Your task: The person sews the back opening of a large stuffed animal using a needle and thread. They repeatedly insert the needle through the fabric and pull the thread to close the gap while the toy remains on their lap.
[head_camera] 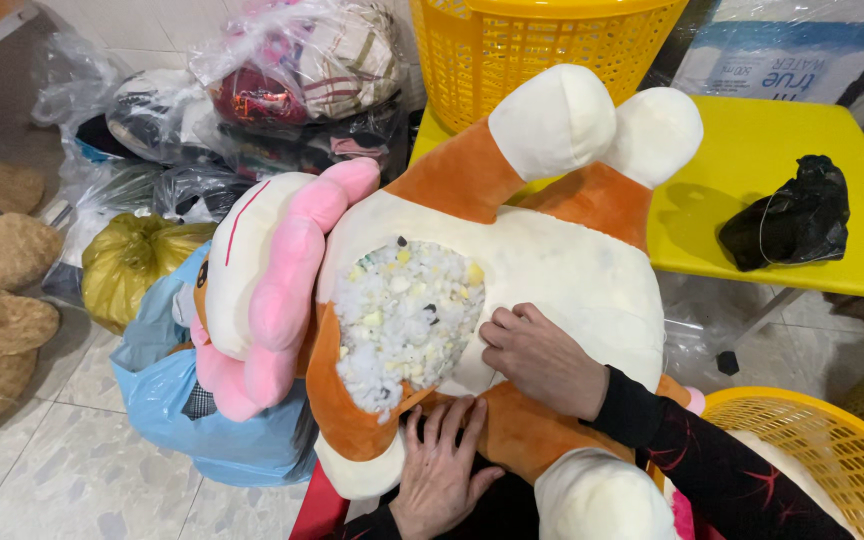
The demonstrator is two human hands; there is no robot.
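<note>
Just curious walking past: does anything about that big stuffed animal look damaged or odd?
Yes. The orange and cream plush toy has an open gap in its belly, with shredded foam stuffing showing. The right hand presses beside the gap; the left hand rests below it.

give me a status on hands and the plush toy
Left hand flat on plush toy lower edge. Right hand pressing beside exposed stuffing. Nothing blocking.

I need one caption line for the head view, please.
Both hands, left hand and right hand, press an orange-and-cream plush toy beside its open stuffing.
</note>
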